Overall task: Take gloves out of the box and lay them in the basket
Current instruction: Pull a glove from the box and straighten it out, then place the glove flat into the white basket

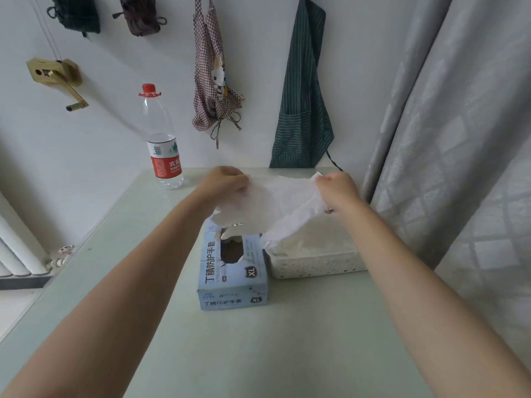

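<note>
Head view. Your left hand [227, 182] and right hand [337, 188] each pinch one end of a white glove [275, 202], stretched in the air above the far end of the blue box [232, 271], left of the white basket [316, 261]. The glove looks thin, light and limp; hold it by the edges so it lies flat.

White wall [86, 145] (aprons [301, 110] hanging); grey curtain [459, 139] right; pale table [258, 354].
</note>
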The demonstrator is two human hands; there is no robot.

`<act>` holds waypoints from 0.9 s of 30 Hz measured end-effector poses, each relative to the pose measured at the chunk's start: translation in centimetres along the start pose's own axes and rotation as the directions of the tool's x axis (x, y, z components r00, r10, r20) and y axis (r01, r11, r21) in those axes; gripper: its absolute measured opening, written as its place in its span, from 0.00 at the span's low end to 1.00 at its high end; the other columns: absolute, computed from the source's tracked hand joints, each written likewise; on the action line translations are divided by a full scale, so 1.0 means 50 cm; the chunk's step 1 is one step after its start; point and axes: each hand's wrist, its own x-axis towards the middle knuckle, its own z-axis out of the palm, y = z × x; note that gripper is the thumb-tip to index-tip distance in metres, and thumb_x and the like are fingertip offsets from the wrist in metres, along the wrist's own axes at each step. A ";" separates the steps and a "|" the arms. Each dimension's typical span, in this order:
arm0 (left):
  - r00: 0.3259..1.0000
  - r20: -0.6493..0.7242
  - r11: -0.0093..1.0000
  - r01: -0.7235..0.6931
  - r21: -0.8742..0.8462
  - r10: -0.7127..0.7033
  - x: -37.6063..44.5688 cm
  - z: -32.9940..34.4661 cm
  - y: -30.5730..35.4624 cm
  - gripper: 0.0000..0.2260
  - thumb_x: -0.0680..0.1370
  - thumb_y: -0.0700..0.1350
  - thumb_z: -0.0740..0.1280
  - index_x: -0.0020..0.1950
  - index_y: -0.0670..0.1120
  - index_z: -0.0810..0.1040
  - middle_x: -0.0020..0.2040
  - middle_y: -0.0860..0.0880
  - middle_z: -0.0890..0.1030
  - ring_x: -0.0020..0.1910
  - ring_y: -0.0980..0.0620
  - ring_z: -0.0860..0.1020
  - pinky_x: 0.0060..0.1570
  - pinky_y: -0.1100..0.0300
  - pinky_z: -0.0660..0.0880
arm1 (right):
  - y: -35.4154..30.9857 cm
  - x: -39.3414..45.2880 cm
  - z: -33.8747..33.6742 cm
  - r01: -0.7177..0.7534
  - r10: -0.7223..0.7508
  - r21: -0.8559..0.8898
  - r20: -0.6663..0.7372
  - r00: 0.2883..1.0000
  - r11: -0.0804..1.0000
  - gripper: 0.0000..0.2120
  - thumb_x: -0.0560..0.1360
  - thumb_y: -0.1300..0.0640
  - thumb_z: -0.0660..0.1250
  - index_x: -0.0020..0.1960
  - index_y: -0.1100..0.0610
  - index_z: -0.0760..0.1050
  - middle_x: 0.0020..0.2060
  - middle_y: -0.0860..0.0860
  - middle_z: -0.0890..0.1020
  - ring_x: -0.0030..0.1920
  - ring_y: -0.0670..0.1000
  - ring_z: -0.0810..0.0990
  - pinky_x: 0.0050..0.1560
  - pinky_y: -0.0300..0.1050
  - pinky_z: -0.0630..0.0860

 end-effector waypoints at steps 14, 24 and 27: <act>0.893 0.380 0.682 -0.434 0.589 0.240 0.008 0.304 0.003 0.21 0.80 0.59 0.60 0.72 0.53 0.70 0.72 0.52 0.71 0.70 0.50 0.68 0.70 0.50 0.64 | 0.199 0.047 -0.052 0.046 -0.064 -0.229 -0.069 0.996 0.972 0.13 0.81 0.52 0.59 0.45 0.61 0.72 0.39 0.53 0.76 0.41 0.56 0.73 0.39 0.46 0.66; 0.965 0.204 0.592 -0.263 0.762 0.166 -0.012 0.291 0.019 0.07 0.78 0.52 0.60 0.48 0.54 0.78 0.44 0.54 0.77 0.41 0.50 0.77 0.38 0.60 0.69 | 0.238 0.045 -0.064 0.142 -0.207 -0.622 -0.034 0.978 0.770 0.11 0.83 0.55 0.57 0.56 0.61 0.72 0.47 0.57 0.81 0.48 0.59 0.79 0.38 0.45 0.67; 0.953 0.186 0.505 -0.285 0.815 0.239 -0.015 0.295 0.018 0.12 0.79 0.53 0.60 0.53 0.50 0.81 0.50 0.50 0.78 0.49 0.48 0.76 0.44 0.58 0.71 | 0.244 0.050 -0.062 0.135 -0.228 -0.724 -0.032 0.973 0.677 0.05 0.81 0.61 0.59 0.54 0.60 0.71 0.45 0.56 0.82 0.45 0.58 0.80 0.34 0.44 0.64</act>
